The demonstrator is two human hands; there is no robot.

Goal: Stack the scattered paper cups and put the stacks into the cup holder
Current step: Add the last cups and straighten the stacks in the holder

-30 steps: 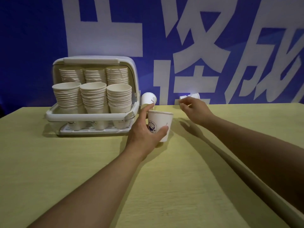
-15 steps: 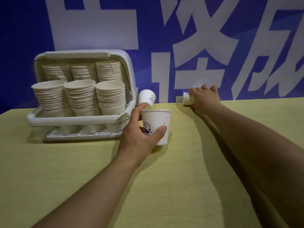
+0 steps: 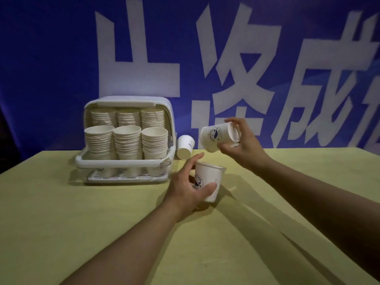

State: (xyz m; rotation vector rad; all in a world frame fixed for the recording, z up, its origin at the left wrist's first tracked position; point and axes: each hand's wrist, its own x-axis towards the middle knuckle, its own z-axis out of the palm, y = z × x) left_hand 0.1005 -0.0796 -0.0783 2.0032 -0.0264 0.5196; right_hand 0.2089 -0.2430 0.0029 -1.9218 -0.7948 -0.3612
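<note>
My left hand (image 3: 186, 187) grips a white paper cup (image 3: 209, 181) with a blue logo, upright on the yellow table. Above it and to the right, my right hand (image 3: 241, 146) holds a second paper cup (image 3: 216, 136) tilted on its side in the air, bottom pointing left and down. A third cup (image 3: 185, 148) lies on its side by the right wall of the white cup holder (image 3: 123, 163). The holder stands at the back left with its lid up and is packed with several tall stacks of cups (image 3: 126, 140).
The yellow table (image 3: 82, 233) stretches toward me. A blue wall with large white characters (image 3: 236, 64) rises just behind its far edge. The table's right edge runs diagonally under my right forearm.
My right hand has picked the cup up from the table's far edge and brought it back above the cup in my left hand. The left hand has stayed on its cup.
</note>
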